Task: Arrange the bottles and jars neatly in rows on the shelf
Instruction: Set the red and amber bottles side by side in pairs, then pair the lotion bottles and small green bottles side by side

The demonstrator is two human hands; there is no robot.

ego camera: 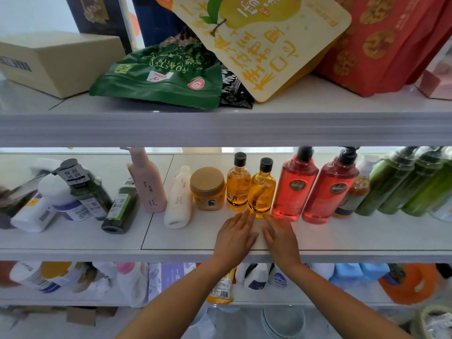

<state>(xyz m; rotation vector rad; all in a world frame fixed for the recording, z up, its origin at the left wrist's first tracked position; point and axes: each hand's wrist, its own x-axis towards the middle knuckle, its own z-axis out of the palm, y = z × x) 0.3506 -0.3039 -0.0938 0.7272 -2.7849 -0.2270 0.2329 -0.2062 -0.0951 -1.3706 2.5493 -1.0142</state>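
Just right of the jar (208, 189), a yellow bottle (238, 184), the front yellow bottle (261, 189), the red bottles (294, 189) and the green bottles (401, 187) stand in a row on the shelf (342, 236). That part looks nearly done.

The left hand (234, 237) and right hand (281, 238) lie flat with straight fingers. They grip nothing, and their tips touch the bottom of the front yellow bottle.

Left of the jar, a white bottle (178, 199) leans and the tipped bottles (73, 192) make a messy heap. I think those need sorting next.
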